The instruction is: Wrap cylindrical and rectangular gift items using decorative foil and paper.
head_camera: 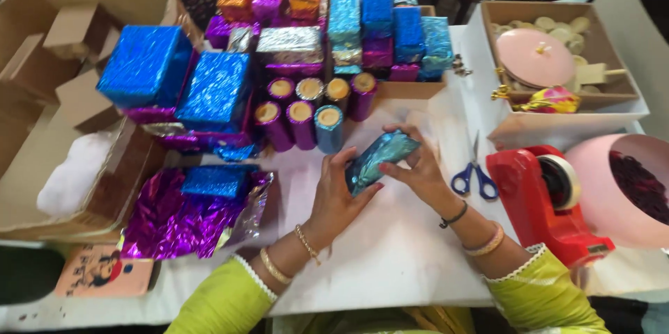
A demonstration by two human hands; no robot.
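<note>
Both hands hold a small packet wrapped in shiny blue foil (pixel 378 158) just above the white table (pixel 390 257). My left hand (pixel 336 193) cups its lower end from the left. My right hand (pixel 420 167) pinches its upper right side with the fingertips. Just beyond the packet stand several foil-wrapped cylinders (pixel 306 112), purple and blue, with round tan tops. Loose purple and blue foil sheets (pixel 188 212) lie to the left of my left hand.
Blue, purple, silver and orange wrapped boxes (pixel 293 27) are stacked at the back. A red tape dispenser (pixel 547 198) and blue-handled scissors (pixel 474 175) lie right of my hands. A pink bowl (pixel 620 188), a box with a pink lid (pixel 535 57) and open cardboard cartons (pixel 63 97) surround them.
</note>
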